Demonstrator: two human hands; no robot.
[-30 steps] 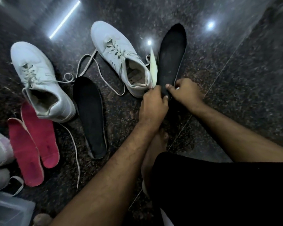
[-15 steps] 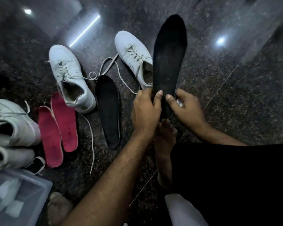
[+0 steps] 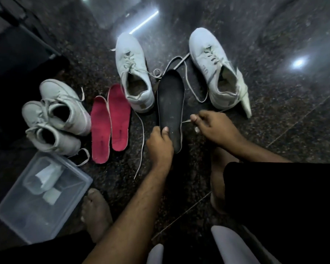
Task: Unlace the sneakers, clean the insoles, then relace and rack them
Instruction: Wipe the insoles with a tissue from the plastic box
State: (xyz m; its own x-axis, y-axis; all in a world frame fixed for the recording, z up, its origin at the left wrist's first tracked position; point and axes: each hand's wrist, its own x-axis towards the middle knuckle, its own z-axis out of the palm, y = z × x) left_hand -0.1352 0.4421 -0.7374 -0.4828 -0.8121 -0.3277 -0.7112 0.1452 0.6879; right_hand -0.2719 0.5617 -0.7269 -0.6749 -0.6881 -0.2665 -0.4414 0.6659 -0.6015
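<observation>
Black insole [image 3: 171,103] is gripped at its near end by the left hand [image 3: 160,145], thumb laid on the top face, fingers curled under; the insole runs away from the grip toward the sneakers, far end lying between the two white sneakers. Whether a second black insole is hidden beneath it cannot be told. Right hand [image 3: 215,128] is just right of the insole, apart from it, fingers loosely curled; a lace tip [image 3: 187,121] sits at the thumb, a pinch cannot be confirmed. White sneaker [image 3: 133,73] is seen left of the insole, second white sneaker [image 3: 215,73] to the right, both open, laces slack on the floor [image 3: 274,92]. A pale cloth-like piece [image 3: 244,96] rests against the right sneaker's outer side. Two red insoles [image 3: 111,121] lie side by side left of the first sneaker. Another white pair [image 3: 55,119] sits further left. Clear plastic box [image 3: 44,199] with white items inside is seen near-left, beside a bare foot [image 3: 97,214].
</observation>
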